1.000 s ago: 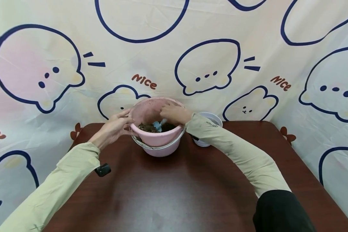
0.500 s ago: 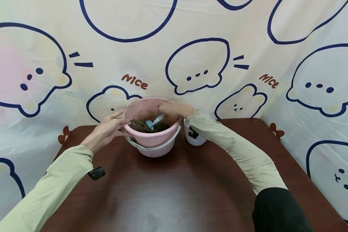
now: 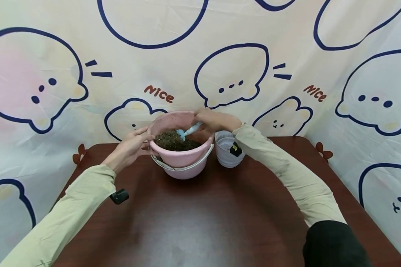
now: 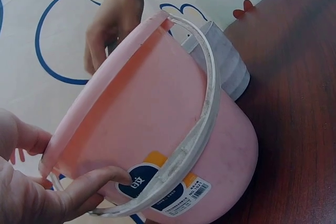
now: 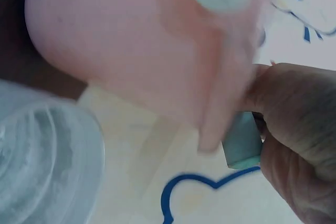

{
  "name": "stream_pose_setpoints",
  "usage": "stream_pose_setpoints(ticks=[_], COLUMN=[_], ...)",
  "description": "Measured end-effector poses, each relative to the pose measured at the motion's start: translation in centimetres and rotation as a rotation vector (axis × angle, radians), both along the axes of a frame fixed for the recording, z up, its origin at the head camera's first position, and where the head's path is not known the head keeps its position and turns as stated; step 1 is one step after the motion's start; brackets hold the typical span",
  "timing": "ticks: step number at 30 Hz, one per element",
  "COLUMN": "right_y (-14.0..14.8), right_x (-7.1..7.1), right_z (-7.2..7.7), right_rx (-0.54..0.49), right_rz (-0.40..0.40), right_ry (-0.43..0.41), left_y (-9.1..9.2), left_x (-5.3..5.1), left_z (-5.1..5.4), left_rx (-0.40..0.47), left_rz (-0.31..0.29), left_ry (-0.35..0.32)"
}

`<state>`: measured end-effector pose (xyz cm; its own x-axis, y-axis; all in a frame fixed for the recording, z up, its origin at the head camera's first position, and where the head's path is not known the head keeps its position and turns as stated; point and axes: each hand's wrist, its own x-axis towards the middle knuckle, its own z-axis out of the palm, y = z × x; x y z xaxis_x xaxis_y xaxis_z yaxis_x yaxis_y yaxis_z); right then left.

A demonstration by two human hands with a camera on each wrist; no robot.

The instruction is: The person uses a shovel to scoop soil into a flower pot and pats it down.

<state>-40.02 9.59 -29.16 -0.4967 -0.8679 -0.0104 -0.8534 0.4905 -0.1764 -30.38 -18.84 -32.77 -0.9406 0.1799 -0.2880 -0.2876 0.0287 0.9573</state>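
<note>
Closest in the head view lies the dark reddish-brown surface point(image 3: 183, 226), with beige sleeves point(image 3: 78, 205) reaching over it from either side. Towards its back edge stands a pink bucket point(image 3: 180, 160), its white carrying handle point(image 4: 212, 80) dropped against the near side, with dark soil point(image 3: 168, 141) inside. The hands are apart from each other: the left hand point(image 3: 130, 146) grips the bucket's rim, while the right hand point(image 3: 217, 120) has its fingers curled round the pale grip of a small blue trowel point(image 3: 191, 129), whose blade meets the soil in the bucket. To work the soil well, I would brace the rim firmly so the bucket cannot swing, slide the blade in at a shallow slant, take modest loads and let loose crumbs drop before crossing the rim; the soil looks crumbly enough to spill easily. Just beside the bucket, on the right, stands a bluish-white pot point(image 3: 227, 156); whether the two touch I cannot tell. As for writing, the left wrist view shows a dark blue and orange label point(image 4: 142, 174) on the bucket, its white characters partly covered by the carrying handle, next to a white barcode sticker point(image 4: 189, 198) that seems to carry "NO." and a number too small to trust. No brand name can be made out. Behind everything hangs a pale cloth point(image 3: 147, 66) with blue-outlined cartoon faces and the red word "Nice" point(image 3: 158, 94) printed more than once
</note>
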Motion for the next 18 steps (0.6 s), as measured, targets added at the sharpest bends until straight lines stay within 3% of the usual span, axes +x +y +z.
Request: stream_pose_setpoints(ticks=[8,18], right_y=[2.6,5.6], right_x=[-0.1,-0.1], right_z=[1.1,1.3], right_rx=[-0.046,-0.119], right_rz=[-0.064,-0.062], right_ry=[0.010,0.044], left_y=[0.0,0.8], left_x=[0.1,0.1], left_z=[0.2,-0.2], left_rx=[0.001,0.001], left_rz=[-0.006,0.063], left_ry=[-0.021,-0.009])
